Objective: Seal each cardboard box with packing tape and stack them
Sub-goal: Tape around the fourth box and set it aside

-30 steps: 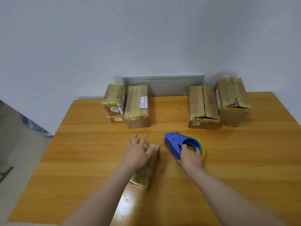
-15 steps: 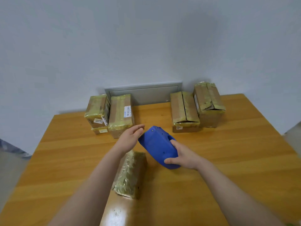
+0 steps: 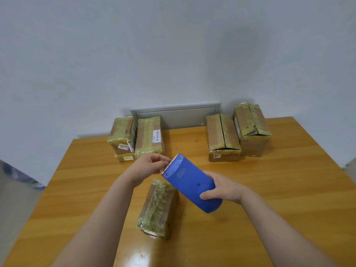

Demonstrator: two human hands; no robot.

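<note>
Gripping right hand (image 3: 223,189): fingers curled round blue tape dispenser (image 3: 190,184), rounded end, frame centre.
Left hand (image 3: 146,168): fingertips pinch serrated blade (image 3: 170,164).
Taped box (image 3: 157,205): on table (image 3: 289,189), lower centre.
Dispenser embossing: illegible.

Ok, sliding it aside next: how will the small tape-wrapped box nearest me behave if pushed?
The small tape-wrapped cardboard box probably slides easily: glossy tape on a polished wooden table. Lying on a long face, it seems unlikely to tip.

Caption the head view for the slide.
Right hand holds blue tape dispenser over small box; left hand at its toothed edge; more boxes behind.
</note>
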